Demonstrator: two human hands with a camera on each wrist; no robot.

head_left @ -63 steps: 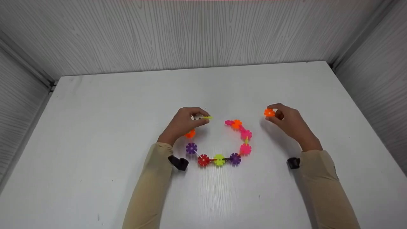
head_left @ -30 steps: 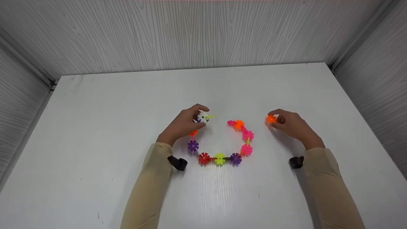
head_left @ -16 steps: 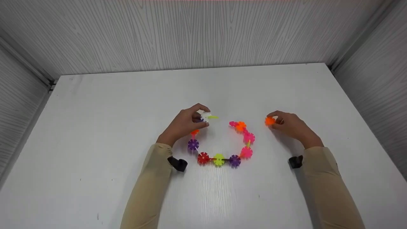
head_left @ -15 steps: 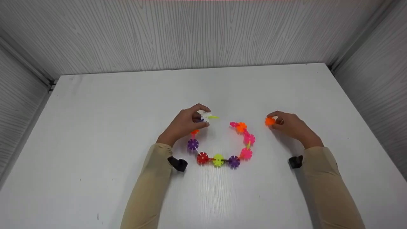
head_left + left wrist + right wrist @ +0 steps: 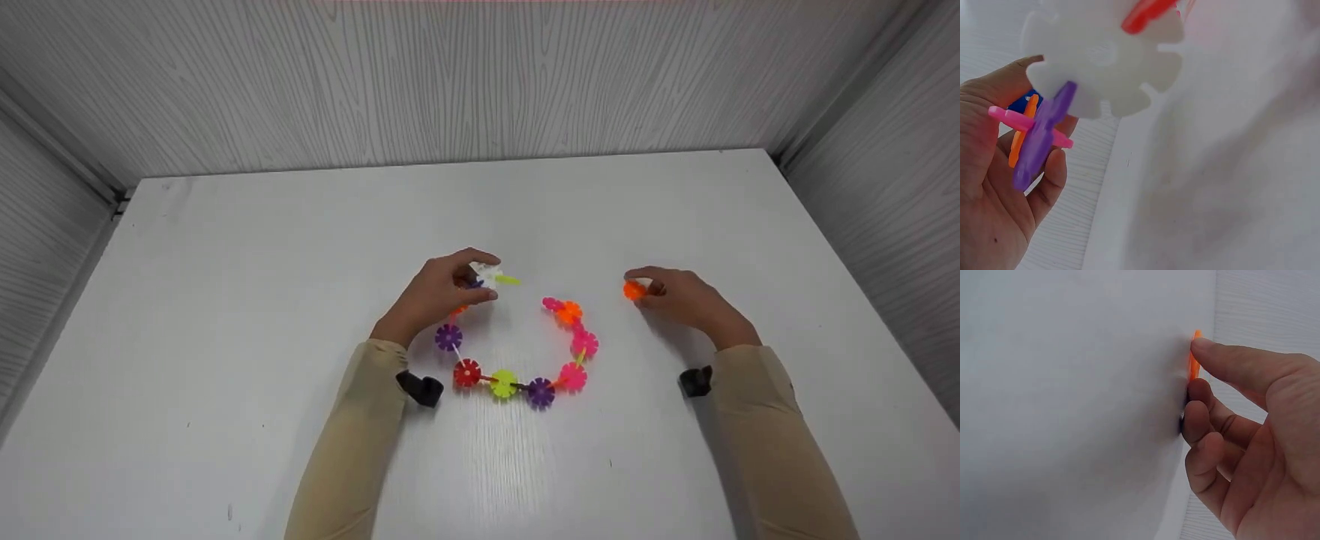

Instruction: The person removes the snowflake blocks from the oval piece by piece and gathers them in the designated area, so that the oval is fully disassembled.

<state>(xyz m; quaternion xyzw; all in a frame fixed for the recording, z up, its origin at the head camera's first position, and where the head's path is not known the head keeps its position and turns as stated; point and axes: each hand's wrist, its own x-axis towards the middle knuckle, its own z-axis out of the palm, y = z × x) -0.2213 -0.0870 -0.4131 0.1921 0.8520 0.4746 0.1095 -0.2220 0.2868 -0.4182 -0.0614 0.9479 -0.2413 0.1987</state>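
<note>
A chain of notched plastic flower discs (image 5: 504,384) curves in an open ring on the white table. My left hand (image 5: 439,292) pinches the chain's upper left end, lifted off the table, at a white disc (image 5: 489,276) with a yellow-green disc (image 5: 508,280) sticking out to the right. Close to the left wrist camera hang another white disc (image 5: 1100,53), a purple disc (image 5: 1044,140) and a pink disc (image 5: 1012,118). My right hand (image 5: 686,300) holds a loose orange disc (image 5: 634,290) between thumb and finger, right of the chain's pink end (image 5: 553,304).
The white table (image 5: 262,300) extends around the chain on all sides. A grey wood-grain panel (image 5: 450,82) stands along its back edge, with similar panels at left and right. Black straps (image 5: 421,388) are on both wrists.
My left hand has turned the held end, showing the white disc, and shifted right. The chain's right part has slid toward the front. My right hand has lowered slightly, still holding the orange disc.
</note>
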